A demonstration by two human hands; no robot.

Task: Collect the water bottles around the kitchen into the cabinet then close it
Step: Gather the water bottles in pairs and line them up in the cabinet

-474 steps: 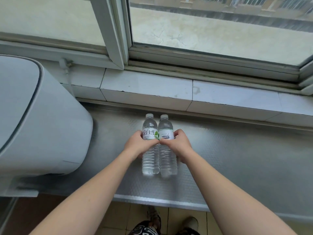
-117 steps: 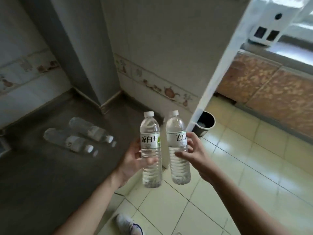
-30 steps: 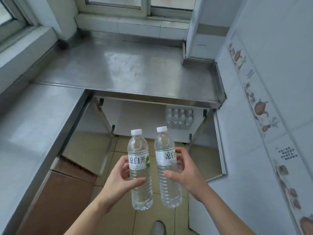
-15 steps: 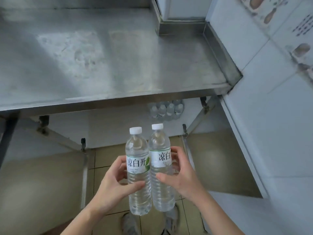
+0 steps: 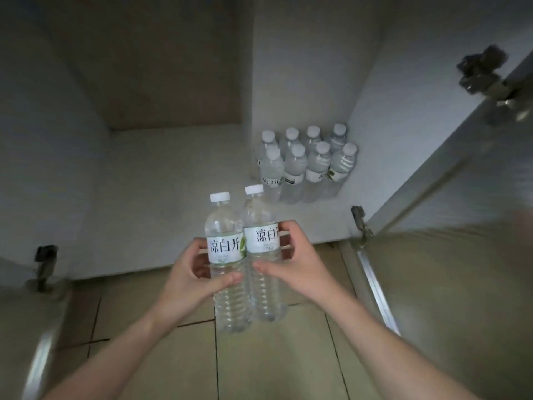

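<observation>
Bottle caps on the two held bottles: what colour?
White, on both the left bottle's cap and the right bottle's cap; the head view shows them clearly.

Both bare forearms reaching forward side by side, left hand (image 5: pixel 191 277) curled round the left bottle (image 5: pixel 226 264), right hand (image 5: pixel 298 264) curled round the right bottle (image 5: pixel 264 255), thumbs across the fronts, fingers behind
</observation>
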